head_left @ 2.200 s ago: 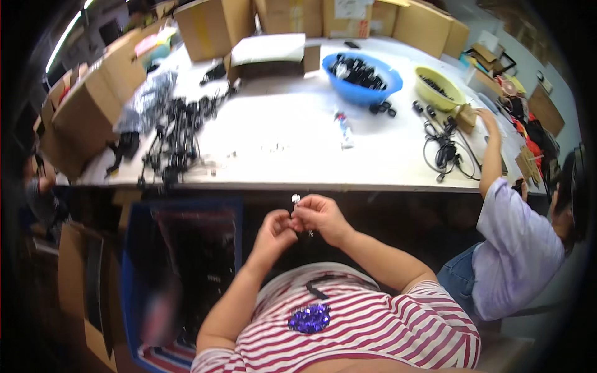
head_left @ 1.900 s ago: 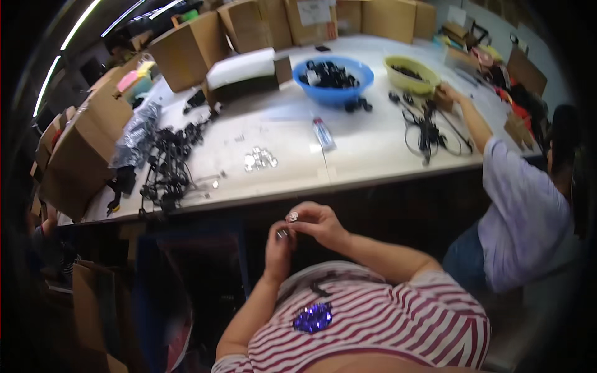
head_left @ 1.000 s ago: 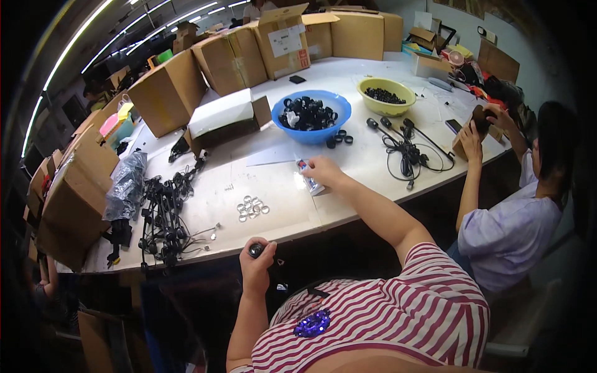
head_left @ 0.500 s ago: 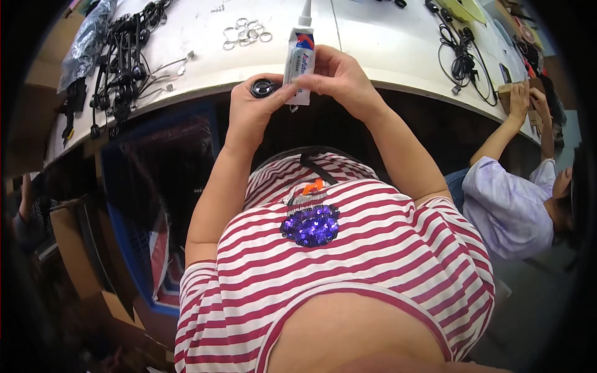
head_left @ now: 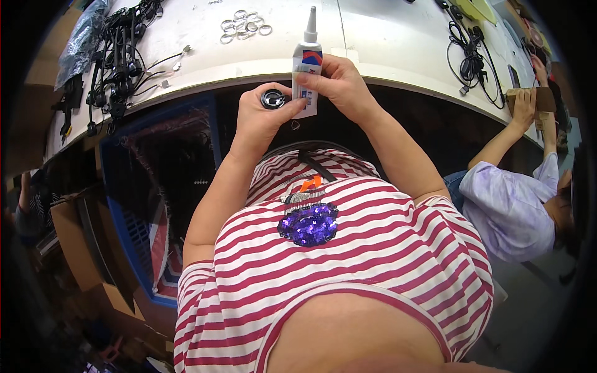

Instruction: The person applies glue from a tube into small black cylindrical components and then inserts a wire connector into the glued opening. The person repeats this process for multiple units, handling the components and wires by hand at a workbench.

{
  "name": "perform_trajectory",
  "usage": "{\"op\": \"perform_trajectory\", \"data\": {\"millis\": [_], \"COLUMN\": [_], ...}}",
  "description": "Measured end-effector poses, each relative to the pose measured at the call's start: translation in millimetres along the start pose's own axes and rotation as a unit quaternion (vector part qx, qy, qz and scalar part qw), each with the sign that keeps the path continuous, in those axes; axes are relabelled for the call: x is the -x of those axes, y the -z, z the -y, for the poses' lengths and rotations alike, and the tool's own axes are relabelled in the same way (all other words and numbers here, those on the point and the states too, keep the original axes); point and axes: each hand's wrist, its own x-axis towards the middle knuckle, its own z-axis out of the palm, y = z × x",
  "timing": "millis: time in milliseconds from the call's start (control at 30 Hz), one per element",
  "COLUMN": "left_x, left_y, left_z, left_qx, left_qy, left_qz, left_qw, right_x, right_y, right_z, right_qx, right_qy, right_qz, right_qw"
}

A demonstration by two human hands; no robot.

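My right hand (head_left: 346, 88) is closed on a white squeeze tube (head_left: 307, 67) with a blue and red patch, its long pointed nozzle upright. In my left hand (head_left: 256, 122) sits a small round black part (head_left: 273, 99) with a ring-shaped face, wrapped by the fingers. The left thumb reaches across to the lower end of the tube. Both hands are held close together just off the near edge of the white table (head_left: 205, 68). A small pale loop (head_left: 295, 125) shows below the tube; what it belongs to is unclear.
Several metal rings (head_left: 244, 26) lie beyond my hands. Black cables (head_left: 118, 68) are heaped at the left beside a clear plastic bag (head_left: 81, 43). Another coiled cable (head_left: 467, 53) lies at the right. A co-worker (head_left: 507, 205) holds a brown block (head_left: 540, 102). Below stands a blue crate (head_left: 130, 248).
The tube has come slightly lower and nearer to me, and my left hand has shifted a little right with the black part, whose face now shows more. The co-worker's far hand has moved away.
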Motion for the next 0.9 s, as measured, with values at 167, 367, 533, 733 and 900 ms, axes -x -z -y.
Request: {"op": "perform_trajectory", "data": {"millis": [167,367,533,733,900], "left_x": [3.4,-5.9,-2.0,-2.8,-4.2], "left_y": [-4.3,1.7,4.6,4.3,5.9], "left_z": [-5.0,-12.6,-13.5,-12.4,-11.6], "left_qx": [-0.005,0.035,0.037,0.06,0.036], "left_qy": [0.024,-0.056,-0.053,-0.048,-0.025], "left_qz": [0.021,-0.019,-0.018,-0.03,-0.004], "left_qw": [0.999,0.998,0.998,0.997,0.999], "right_x": [-2.0,1.9,11.3,11.2,11.2], "right_y": [6.5,-3.6,-15.4,-12.2,-14.8], "right_z": [7.1,3.1,18.0,6.3,-1.1], "right_qx": [0.06,0.124,0.273,0.282,0.305], "right_qy": [0.042,0.021,0.07,0.1,0.144], "right_qz": [-0.034,-0.002,-0.048,-0.005,-0.069], "right_qw": [0.997,0.992,0.958,0.954,0.939]}}
